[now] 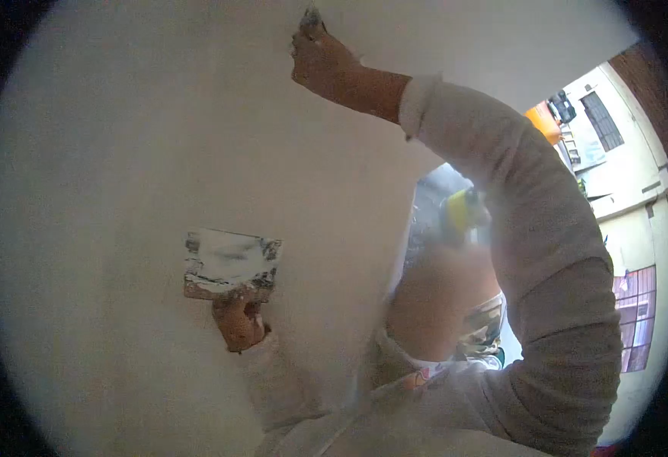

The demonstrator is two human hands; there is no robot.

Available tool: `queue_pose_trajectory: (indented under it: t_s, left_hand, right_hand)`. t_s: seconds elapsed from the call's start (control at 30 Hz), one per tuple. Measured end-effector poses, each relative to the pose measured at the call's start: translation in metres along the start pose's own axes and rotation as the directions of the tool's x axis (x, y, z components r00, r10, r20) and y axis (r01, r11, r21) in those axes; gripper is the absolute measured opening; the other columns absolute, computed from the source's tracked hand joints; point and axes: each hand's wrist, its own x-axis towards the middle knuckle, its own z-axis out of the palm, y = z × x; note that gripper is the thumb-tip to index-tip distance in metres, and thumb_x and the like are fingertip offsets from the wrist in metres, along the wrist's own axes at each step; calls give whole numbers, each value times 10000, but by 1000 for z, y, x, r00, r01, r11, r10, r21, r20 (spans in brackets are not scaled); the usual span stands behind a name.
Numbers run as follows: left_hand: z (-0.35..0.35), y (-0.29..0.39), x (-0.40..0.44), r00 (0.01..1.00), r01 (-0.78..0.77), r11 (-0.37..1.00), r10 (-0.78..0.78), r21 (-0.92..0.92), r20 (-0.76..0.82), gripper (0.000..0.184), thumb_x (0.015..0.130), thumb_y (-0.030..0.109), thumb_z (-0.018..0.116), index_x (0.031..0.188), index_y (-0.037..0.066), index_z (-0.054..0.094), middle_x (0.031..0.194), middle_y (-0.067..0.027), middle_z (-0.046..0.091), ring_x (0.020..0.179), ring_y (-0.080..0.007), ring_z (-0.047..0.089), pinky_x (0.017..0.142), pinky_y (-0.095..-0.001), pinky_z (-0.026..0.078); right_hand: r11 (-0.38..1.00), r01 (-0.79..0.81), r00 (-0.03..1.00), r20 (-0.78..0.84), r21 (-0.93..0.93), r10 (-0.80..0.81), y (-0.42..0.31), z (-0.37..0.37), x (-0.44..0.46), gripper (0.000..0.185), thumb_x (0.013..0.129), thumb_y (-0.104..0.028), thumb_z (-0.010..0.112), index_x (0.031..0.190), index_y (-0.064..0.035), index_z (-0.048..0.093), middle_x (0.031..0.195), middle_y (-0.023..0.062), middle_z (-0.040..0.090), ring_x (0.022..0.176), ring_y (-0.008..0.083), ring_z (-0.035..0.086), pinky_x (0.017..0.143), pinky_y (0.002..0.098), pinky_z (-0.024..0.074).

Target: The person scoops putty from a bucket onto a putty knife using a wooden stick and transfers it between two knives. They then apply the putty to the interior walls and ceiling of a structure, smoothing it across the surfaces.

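Observation:
My left hand [240, 326] is wrapped round the lower edge of a flat rectangular putty board [231, 261]. White paste is smeared over its face, and its rim is dark and stained. Raised high at the top of the view, my right hand [322, 57] is closed round a small putty knife [312, 18]. The knife's dark blade points up at the pale wall [197, 152]; whether it touches the wall I cannot tell. Both arms are in light long sleeves, the right one arching along the right side.
Below my right arm is a blurred yellow-green container [462, 212] near the floor. Further right are an orange object [543, 123], a barred window [603, 120] and another grilled window [636, 316] in a pale building. Haze blurs the view's middle.

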Motion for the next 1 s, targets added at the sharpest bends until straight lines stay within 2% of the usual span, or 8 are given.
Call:
queue_pose_trajectory:
  t_s: [0.07,0.17,0.27,0.37,0.77,0.83,0.97,1.0]
  left_hand:
    - [-6,6,10,949,-294,926,255,235,184,150,675,100,593,807,36,628,738,-131,622,692,-290,608,607,-404,468]
    - [-2,-46,-10,858,513,818,-497,-258,131,171,718,111,593,867,30,616,697,-86,609,665,-246,599,588,-388,466]
    - [-12,-91,-2,813,342,940,-289,-12,505,188,719,41,585,898,-14,611,984,-172,612,679,-232,618,671,-321,511]
    - [11,-55,8,900,433,751,-385,-499,203,223,724,50,571,938,-10,596,998,-185,602,731,-257,623,676,-336,511]
    - [51,-16,22,813,-352,933,343,-73,471,250,772,166,595,976,24,568,965,-176,613,805,-223,617,625,-334,504]
    - [68,-10,15,741,668,490,-505,-560,442,312,734,169,604,1013,38,557,943,-117,601,763,-244,619,643,-378,526]
    - [54,-28,29,817,-396,915,388,-73,426,168,762,92,532,906,21,580,801,-101,619,675,-161,584,571,-286,495]
    - [58,-22,20,874,-326,935,354,-138,333,194,773,96,525,947,19,566,865,-105,616,725,-173,594,596,-302,512]
  right_hand:
    - [1000,-11,999,-37,22,12,0,14,-28,206,754,-192,631,953,-153,670,1053,68,618,1101,291,492,962,543,334]
    - [998,-48,998,-34,-27,47,-3,21,-71,172,731,-188,638,887,-136,691,1031,67,627,1077,284,507,957,526,344]
    - [991,-96,994,34,-97,100,-11,28,-114,186,719,-195,636,876,-116,696,1022,65,609,1070,271,504,962,498,346]
    - [996,-87,984,156,-3,86,-26,47,-155,234,711,-207,628,908,-97,690,1031,64,583,1083,255,485,981,473,334]
    - [987,11,964,266,-160,32,-47,77,-287,235,693,-190,663,918,-139,703,1099,76,573,1122,274,462,1034,505,261]
    - [998,-52,880,472,-23,57,-47,74,-302,429,766,-204,564,1165,-49,563,1178,77,537,1192,257,404,1056,454,240]
    - [954,-294,944,178,63,279,-31,43,-299,338,782,-197,541,1111,-124,561,1135,44,563,1122,209,472,1015,399,322]
    - [958,-281,953,139,61,270,-28,34,-288,338,782,-197,541,1111,-124,561,1135,44,563,1122,209,472,1015,399,322]
